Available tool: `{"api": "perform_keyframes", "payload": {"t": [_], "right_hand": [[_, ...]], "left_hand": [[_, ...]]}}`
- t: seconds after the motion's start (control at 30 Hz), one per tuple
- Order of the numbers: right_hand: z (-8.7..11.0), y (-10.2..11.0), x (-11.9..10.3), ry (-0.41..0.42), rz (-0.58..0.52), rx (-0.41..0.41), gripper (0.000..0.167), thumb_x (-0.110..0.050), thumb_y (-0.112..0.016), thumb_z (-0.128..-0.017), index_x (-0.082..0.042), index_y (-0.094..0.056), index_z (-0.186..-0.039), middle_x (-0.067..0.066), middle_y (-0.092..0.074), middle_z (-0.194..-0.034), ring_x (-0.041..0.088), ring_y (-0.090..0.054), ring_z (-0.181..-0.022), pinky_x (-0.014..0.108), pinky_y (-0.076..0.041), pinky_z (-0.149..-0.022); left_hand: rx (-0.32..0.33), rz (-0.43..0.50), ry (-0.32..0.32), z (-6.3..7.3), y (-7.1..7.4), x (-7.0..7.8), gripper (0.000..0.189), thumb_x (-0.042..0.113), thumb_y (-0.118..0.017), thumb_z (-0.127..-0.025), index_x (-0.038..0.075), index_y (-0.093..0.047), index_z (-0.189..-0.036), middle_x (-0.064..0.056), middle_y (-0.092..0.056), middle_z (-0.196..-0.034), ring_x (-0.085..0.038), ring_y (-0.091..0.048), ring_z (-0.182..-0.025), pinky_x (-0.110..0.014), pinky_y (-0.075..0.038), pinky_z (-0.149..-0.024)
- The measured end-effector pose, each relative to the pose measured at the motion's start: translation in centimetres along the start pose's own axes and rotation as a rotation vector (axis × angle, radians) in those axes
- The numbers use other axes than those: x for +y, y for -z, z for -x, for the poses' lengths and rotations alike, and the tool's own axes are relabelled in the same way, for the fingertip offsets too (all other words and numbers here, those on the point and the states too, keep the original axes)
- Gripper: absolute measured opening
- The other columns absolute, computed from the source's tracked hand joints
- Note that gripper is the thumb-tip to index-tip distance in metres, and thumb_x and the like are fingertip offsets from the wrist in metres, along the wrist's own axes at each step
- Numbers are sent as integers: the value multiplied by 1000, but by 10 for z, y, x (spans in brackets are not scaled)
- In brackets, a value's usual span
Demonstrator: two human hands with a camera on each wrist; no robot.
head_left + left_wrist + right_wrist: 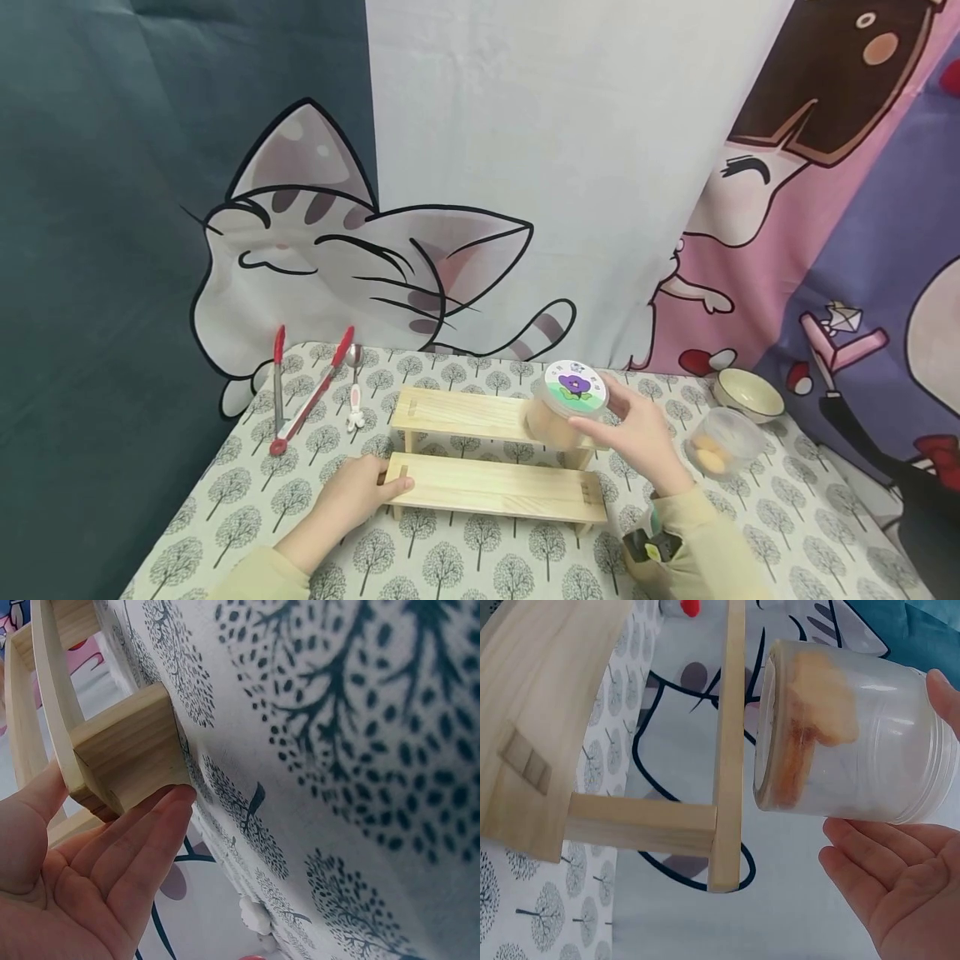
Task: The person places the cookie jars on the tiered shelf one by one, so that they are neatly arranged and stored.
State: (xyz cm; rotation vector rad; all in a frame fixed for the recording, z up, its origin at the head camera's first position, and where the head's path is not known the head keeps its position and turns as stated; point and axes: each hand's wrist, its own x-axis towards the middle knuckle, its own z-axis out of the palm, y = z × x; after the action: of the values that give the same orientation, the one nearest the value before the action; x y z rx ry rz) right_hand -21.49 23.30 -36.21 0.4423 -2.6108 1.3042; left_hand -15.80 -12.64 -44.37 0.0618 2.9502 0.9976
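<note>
My right hand (637,429) holds a clear round plastic jar (551,425) with fingers and thumb on either side near its lid. The lid (576,386) carries a purple flower picture. Golden-brown pieces of food (821,697) lie at the jar's bottom. In the right wrist view a gap shows between the jar and the upper board of a two-step wooden shelf (495,487), near the board's right end. My left hand (362,492) grips the left end of the lower step, thumb on top, fingers (161,832) by its leg.
Red-handled tongs (318,392) and a spoon with a white handle (356,404) lie at the back left. On the right are a clear tub (738,437) with yellowish pieces inside and a cream bowl (748,393). A tree-patterned cloth (442,558) covers the table.
</note>
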Motion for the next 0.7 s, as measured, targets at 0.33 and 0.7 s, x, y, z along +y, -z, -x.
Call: {"api": "perform_keyframes", "payload": {"t": [0.33,0.7], "right_hand": [[-8,-15,-10,-49,-48,-25,86,-42,-83,-69,-12,-45,-140,9,-55,-134,30,-54,-122,48,-42,-99],[-15,-32,-18,-60,-77,-42,86,-47,-83,-67,-19,-47,-139,2,-56,-134,27,-51,-124,50,-39,-102]], "left_hand": [[9,-24,-2,-1,0,-3,34,39,-74,-78,9,-73,-95,-6,-68,-78,-13,-47,-54,-31,-40,-53],[3,-18,1,-1,-2,-3,33,40,-73,-79,10,-73,-94,2,-60,-64,-13,-44,-51,-29,-37,-50]]}}
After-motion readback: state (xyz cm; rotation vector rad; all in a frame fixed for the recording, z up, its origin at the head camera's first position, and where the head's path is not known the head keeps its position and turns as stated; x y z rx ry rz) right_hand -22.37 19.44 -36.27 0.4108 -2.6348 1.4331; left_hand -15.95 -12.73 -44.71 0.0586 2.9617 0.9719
